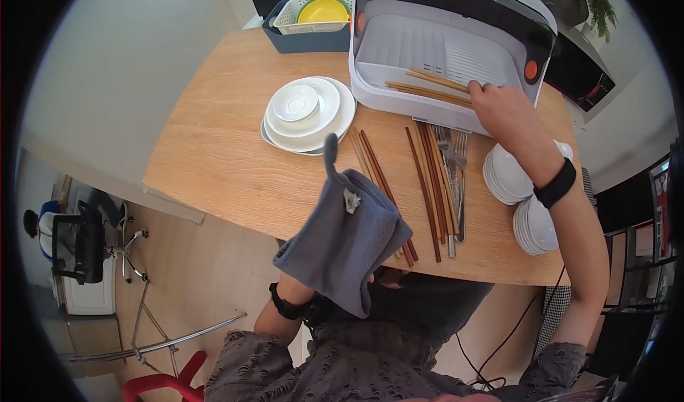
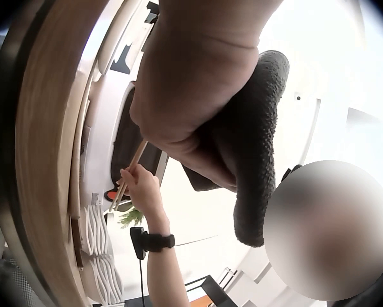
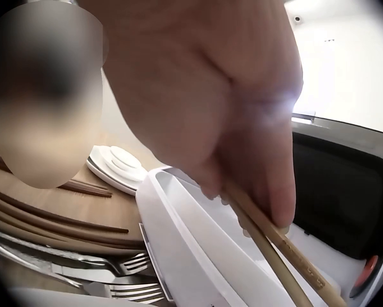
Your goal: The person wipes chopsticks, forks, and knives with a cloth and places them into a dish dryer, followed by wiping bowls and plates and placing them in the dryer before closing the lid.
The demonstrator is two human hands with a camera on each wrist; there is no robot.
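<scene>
My right hand (image 1: 504,111) pinches several light wooden chopsticks (image 1: 427,92) above the front compartment of a white lidded rack (image 1: 399,101). The right wrist view shows these chopsticks (image 3: 301,263) slanting down from the fingertips. A grey cloth (image 1: 342,242) covers most of my left hand in the head view, near the table's front edge. In the left wrist view, the fingers of my left hand (image 2: 194,89) curl into the dark cloth (image 2: 258,153). Between the hands, brown and light chopsticks (image 1: 431,188) lie beside forks (image 1: 460,170) on the table.
Stacked white plates (image 1: 313,135) sit left of the rack, and white bowls (image 1: 506,176) stand in two stacks at the right. A blue bin (image 1: 306,44) at the back holds a white basket with a yellow bowl (image 1: 324,10). The rack's dark lid stands raised.
</scene>
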